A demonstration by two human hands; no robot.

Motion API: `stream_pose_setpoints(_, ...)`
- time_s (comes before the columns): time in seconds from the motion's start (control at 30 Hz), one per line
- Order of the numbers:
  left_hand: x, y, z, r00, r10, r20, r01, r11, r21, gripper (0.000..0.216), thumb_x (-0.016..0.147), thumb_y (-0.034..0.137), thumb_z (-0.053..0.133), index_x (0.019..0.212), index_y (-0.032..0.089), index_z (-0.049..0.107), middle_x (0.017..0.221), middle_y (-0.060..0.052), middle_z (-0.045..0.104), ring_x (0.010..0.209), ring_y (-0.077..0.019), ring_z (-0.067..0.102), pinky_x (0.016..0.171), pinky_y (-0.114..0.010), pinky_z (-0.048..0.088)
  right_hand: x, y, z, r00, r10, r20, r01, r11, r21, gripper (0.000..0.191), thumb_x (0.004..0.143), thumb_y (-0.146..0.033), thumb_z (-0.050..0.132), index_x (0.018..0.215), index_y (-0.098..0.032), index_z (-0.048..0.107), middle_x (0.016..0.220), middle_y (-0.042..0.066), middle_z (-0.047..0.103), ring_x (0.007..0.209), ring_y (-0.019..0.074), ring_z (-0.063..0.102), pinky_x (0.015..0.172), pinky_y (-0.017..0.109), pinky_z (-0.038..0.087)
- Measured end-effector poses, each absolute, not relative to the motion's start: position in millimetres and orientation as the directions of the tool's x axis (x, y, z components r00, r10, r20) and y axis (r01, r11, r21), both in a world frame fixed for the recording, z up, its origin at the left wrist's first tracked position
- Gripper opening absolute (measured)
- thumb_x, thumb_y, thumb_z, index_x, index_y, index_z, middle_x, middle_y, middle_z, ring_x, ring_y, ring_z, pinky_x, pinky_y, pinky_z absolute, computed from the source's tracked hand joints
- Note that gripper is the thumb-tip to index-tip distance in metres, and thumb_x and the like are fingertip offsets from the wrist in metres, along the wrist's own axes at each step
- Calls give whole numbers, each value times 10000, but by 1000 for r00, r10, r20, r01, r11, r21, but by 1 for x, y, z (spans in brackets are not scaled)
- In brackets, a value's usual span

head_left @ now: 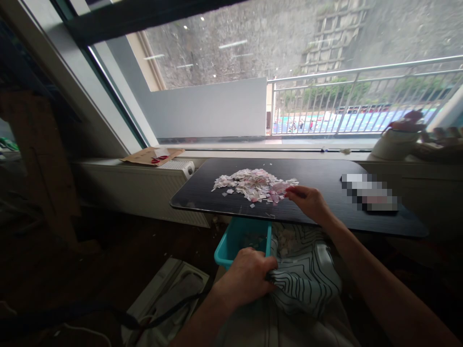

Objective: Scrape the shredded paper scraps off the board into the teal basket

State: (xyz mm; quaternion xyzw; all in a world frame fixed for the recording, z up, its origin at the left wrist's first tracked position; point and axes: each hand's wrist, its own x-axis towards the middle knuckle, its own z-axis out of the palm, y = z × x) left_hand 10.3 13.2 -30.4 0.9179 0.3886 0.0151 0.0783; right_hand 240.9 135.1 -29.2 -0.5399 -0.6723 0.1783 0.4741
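Note:
A loose heap of small white and pinkish paper pieces lies on the dark tabletop. My right hand reaches to the heap's right edge, thumb and fingers pinched together among the pieces; whatever is between the fingertips is too small to tell. Lower down, my left hand is closed on striped fabric beside the rim of a teal bin. Some pale scraps rest on the fabric's upper part. Inside the bin are small pieces in shadow.
A blurred-out, flat item lies on the table's right side. Left of the table stands a white radiator, with cardboard and red-handled scissors above it. A pale boxy object is on the floor. Behind is a window.

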Motion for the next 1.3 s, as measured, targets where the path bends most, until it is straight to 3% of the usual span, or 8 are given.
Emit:
stream_pose_setpoints(0.27,11,13,-29,699,713,-44,709,-684,174,182,753,364,676,855,217,642,693,-4,632,663,-198,594,642,-273,393,250,126,-24,-19,903,429,637,342,-691,263,762,-397,612,876,-196,738,789,24,740,711,202,668,675,296,502)
stream_pose_setpoints(0.5,9,14,-33,699,714,-33,710,-687,154,178,743,365,679,843,223,641,682,1,625,666,-199,599,655,-273,397,224,141,-27,-61,869,492,556,439,-706,263,767,-378,607,891,-185,736,778,26,734,702,187,661,659,272,502)
stream_pose_setpoints(0.8,10,13,-33,704,710,-9,703,-694,158,190,751,390,674,833,223,635,672,7,616,646,-192,585,622,-271,379,248,133,-24,-24,885,464,643,369,-671,266,773,-383,599,905,-194,733,796,28,738,693,185,660,672,287,498)
stream_pose_setpoints(0.9,9,12,-34,696,718,-21,710,-684,166,185,744,383,680,832,226,638,676,7,614,652,-193,582,630,-271,379,246,132,-23,-60,888,456,624,390,-678,276,782,-378,590,921,-186,732,811,32,739,706,183,660,672,279,496)
stream_pose_setpoints(1.07,8,13,-34,697,717,-38,711,-682,175,206,751,391,675,882,235,647,707,3,622,674,-196,578,634,-271,375,250,120,-8,-167,896,412,705,401,-585,261,803,-369,562,884,-189,732,759,16,730,684,173,645,623,254,475)
stream_pose_setpoints(1.3,9,13,-31,690,722,-47,717,-675,174,195,740,371,686,872,235,641,710,4,621,671,-197,577,617,-269,368,255,116,-4,-150,898,413,718,387,-579,259,800,-352,560,906,-187,729,802,25,739,710,180,654,647,258,482)
